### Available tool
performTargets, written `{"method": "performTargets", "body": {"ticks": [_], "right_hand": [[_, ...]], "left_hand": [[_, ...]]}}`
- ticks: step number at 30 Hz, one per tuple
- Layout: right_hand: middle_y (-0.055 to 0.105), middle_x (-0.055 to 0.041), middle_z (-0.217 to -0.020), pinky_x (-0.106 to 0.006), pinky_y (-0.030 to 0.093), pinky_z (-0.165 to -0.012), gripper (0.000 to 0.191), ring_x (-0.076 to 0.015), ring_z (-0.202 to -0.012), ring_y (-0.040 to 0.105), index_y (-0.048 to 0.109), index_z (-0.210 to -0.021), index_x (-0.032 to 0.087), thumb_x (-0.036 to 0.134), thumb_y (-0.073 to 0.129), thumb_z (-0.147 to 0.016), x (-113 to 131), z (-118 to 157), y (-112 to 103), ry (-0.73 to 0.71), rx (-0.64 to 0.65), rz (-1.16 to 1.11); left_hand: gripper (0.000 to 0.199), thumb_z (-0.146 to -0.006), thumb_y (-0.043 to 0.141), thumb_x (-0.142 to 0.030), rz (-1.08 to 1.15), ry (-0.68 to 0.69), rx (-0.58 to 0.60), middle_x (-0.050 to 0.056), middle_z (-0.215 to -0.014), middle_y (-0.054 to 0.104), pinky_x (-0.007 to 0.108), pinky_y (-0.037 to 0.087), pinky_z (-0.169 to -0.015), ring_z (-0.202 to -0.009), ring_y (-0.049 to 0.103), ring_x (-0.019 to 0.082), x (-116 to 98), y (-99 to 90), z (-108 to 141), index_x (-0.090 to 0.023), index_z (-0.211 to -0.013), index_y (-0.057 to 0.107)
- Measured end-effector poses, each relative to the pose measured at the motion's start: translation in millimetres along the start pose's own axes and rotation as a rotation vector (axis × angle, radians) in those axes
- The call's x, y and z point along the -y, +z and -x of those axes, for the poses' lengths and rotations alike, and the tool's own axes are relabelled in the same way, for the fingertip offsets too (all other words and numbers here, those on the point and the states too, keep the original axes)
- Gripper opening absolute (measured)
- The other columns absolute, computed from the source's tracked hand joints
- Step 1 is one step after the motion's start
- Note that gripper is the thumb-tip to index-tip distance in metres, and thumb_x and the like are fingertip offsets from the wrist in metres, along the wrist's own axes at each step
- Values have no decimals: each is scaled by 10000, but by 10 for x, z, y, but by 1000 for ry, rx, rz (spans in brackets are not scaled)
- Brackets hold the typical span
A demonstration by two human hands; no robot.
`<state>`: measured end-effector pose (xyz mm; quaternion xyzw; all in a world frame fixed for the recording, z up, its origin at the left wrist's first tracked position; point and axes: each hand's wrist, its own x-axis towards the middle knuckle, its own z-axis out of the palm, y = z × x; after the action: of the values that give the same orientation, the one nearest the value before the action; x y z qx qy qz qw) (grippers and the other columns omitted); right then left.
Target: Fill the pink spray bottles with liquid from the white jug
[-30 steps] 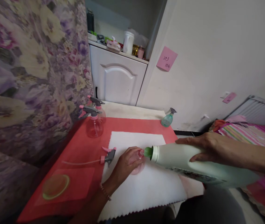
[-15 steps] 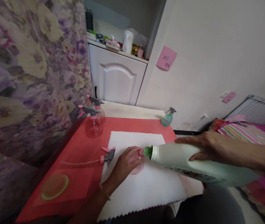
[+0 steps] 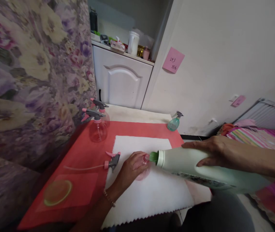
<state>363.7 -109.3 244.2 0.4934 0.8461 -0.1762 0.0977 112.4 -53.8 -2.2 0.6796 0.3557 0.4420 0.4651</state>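
- The left hand [image 3: 130, 167] is bare, with no glove or ring that shows.
- A thin beaded bracelet [image 3: 108, 198] in pinkish and pale beads circles the left wrist.
- The left forearm is bare, no sleeve in view.
- The right hand [image 3: 214, 149] is bare too.
- The right forearm is uncovered as far as the frame's edge.
- Dark grey trousers [image 3: 219, 212] cover the lap at the bottom.

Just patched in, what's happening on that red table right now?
A person is tipping a large white jug almost flat with the right hand, its green spout at the open neck of a small pink bottle that the left hand steadies on the white cloth. That bottle's spray head lies detached beside it. Two capped pink sprayers and a teal one stand further back.
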Motion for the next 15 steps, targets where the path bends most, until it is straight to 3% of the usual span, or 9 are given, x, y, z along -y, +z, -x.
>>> {"method": "performTargets", "body": {"ticks": [9,15], "right_hand": [[692,-9,-893,-236,397,-603,474,-142,-673,616,489,-1354,273,421,546,-908,-26,-5,-1,2,2,16],[674,22,-811,-207,360,-517,498,-110,-571,553,475,-1357,297,472,548,-896,-66,-11,23,28,4,21]], "left_hand": [[318,-807,655,-287,5,-5,-5,67,-1196,632,375,423,-1046,-1159,572,234,-1,1,2,-245,-1122,628],[333,-809,645,-267,-6,-10,4,77,-1205,622,375,410,-1053,-1167,563,229,1,6,-3,-221,-1137,615]]}}
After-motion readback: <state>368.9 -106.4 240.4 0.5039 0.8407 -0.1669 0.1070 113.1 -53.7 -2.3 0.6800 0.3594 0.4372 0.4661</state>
